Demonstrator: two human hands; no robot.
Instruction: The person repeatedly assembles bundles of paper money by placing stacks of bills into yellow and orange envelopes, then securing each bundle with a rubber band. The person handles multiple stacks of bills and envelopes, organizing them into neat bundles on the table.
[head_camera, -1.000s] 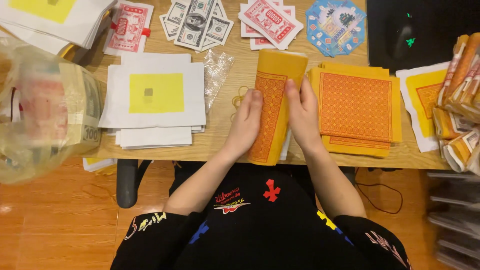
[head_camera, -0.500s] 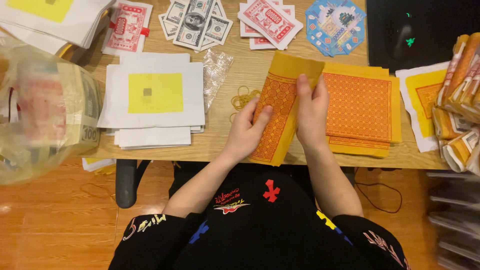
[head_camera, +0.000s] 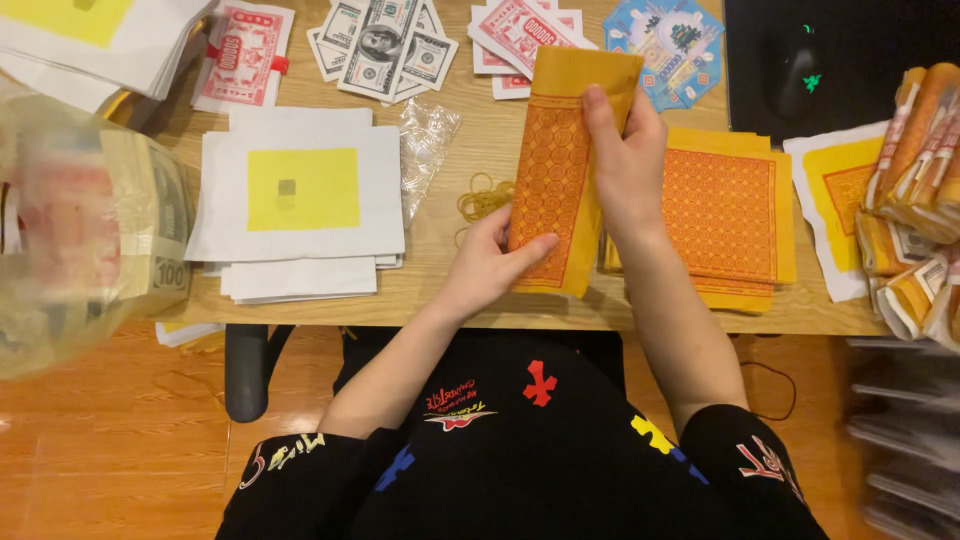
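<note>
Both hands on one folded bundle of yellow paper with an orange patterned panel (head_camera: 560, 170), held long-axis roughly 12-to-6, slightly tilted, top end toward 1 o'clock. It sits over the wooden tabletop (head_camera: 440, 280), centre of view.

Left hand (head_camera: 487, 262) at the bundle's 7 o'clock corner: fingers curled, thumb pressed on the orange face near the lower edge, other fingers behind the paper, so pinch grip, nearly closed on the bundle.

Right hand (head_camera: 628, 165) at the bundle's 3 o'clock edge: fingers close together and wrapped over the upper right edge, fingertips on the yellow border, palm beside or behind the paper. Closed on the same bundle.

Around it:
- 3 o'clock, just beside: flat stack of matching yellow-and-orange square sheets (head_camera: 725, 215), partly under the right wrist.
- 9 o'clock, near: loose tan rubber bands (head_camera: 482, 197) on the table, then a crumpled clear plastic wrapper (head_camera: 425, 150).
- Further 9 o'clock: stack of white square sheets with a yellow centre patch (head_camera: 300, 195).
- 12 o'clock: fanned grey-green banknote-style paper (head_camera: 385, 45), red-and-white printed notes (head_camera: 520, 28), blue octagonal printed paper (head_camera: 665, 45).
- 2 o'clock: black computer mouse with a green light (head_camera: 798, 72) on a dark mat.
- Far 3 o'clock: rolled yellow-orange paper bundles (head_camera: 915, 190).
- Far 9 o'clock: blurred clear plastic bag of banknote bundles (head_camera: 70, 230), close to camera.
</note>
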